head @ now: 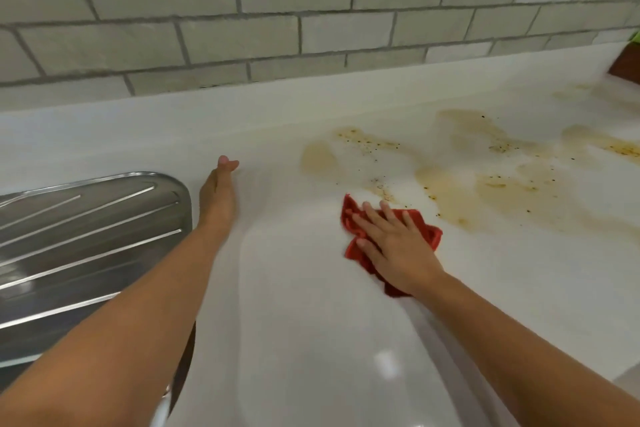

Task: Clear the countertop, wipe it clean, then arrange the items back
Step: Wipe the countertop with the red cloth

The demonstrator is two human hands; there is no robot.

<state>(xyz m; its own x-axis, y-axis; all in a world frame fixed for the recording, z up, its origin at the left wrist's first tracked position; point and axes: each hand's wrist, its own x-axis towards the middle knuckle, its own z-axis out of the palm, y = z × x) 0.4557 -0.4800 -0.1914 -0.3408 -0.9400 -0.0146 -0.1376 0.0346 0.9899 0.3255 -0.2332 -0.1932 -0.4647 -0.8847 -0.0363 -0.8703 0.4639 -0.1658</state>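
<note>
The right hand [394, 250] lies flat, fingers spread, pressing a red cloth [356, 218] onto the white counter [294, 288], just beside the near edge of a yellowish-brown spill [450, 184] speckled with dark bits. The left hand [218, 194] rests edge-on on the counter with straight fingers, holding nothing, beside the steel draining board [86, 236]. A grey tiled wall [277, 17] runs behind.

L grip [220, 192]: arm out fwd, fingers straight, edge-on | R grip [394, 246]: palm down, flat, fingers spread
</note>
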